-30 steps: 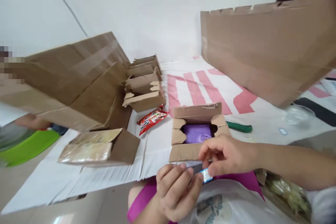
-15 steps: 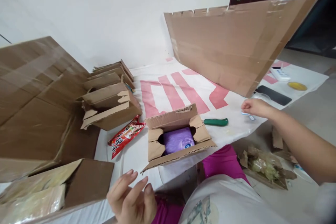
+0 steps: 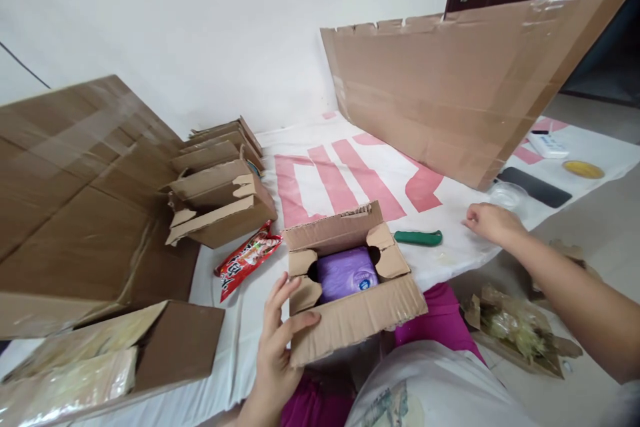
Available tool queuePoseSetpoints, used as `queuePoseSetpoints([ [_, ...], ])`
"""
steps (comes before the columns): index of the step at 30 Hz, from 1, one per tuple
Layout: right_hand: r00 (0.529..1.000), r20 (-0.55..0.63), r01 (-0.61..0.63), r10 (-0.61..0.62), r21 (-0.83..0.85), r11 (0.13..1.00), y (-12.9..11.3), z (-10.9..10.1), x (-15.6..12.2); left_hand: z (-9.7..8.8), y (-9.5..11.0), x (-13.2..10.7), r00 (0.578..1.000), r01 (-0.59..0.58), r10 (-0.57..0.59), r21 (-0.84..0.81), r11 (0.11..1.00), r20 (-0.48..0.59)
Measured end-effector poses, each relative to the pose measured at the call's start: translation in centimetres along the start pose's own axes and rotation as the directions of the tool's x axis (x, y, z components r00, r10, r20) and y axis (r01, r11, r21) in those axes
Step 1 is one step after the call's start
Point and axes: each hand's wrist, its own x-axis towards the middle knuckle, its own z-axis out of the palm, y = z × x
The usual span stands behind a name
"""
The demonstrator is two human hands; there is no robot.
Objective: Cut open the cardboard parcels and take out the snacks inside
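A small open cardboard box [image 3: 360, 330] sits at the table's front edge, its flaps spread. Inside lies a purple plastic-wrapped pack [image 3: 345, 273]. My left hand [image 3: 280, 340] grips the box at its near left corner, fingers on the side and front flap. Off to the right, my right hand [image 3: 493, 223] rests low over the table with curled fingers; whatever is between them is hidden. Between the box and that hand lies a green-handled tool [image 3: 419, 238]. A red snack packet [image 3: 249, 259] lies left of the box.
Several open cartons [image 3: 220, 207] stand in a row at left, beside a large cardboard sheet [image 3: 75, 193]. Another tall sheet [image 3: 425, 93] leans at the back right. Near my right hand are a clear round item [image 3: 509, 195], a black phone-like slab [image 3: 537, 187] and a yellow disc [image 3: 583, 169].
My left hand has moved up and right onto the box corner, and the front flap hangs lower. Small white-and-blue pieces under my right hand no longer show.
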Motion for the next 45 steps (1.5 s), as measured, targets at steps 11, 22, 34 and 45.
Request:
queuePoseSetpoints([
  [11, 0.499, -0.075, 0.777, -0.863, 0.480, 0.408, -19.1, -6.1, -3.7, 3.4, 0.4, -2.0, 0.970, -0.037, 0.047, 0.048, 0.998, -0.240],
  [22, 0.393, 0.255, 0.919, -0.883, -0.085, 0.385, -23.5, -0.2, -3.8, 4.0, -1.2, -3.9, 0.987, -0.025, 0.042, 0.109, 0.994, -0.153],
  [34, 0.411, 0.237, 0.912, -0.880, -0.087, 0.402, -24.0, 0.7, -3.3, 4.2, -0.6, -3.4, 0.990, 0.017, -0.011, 0.039, 0.999, -0.140],
  [45, 0.272, 0.289, 0.962, -0.918, -0.110, 0.251, -24.9, -0.5, -3.4, 4.2, -0.6, -3.1, 0.985, -0.009, 0.018, 0.057, 0.998, -0.169],
])
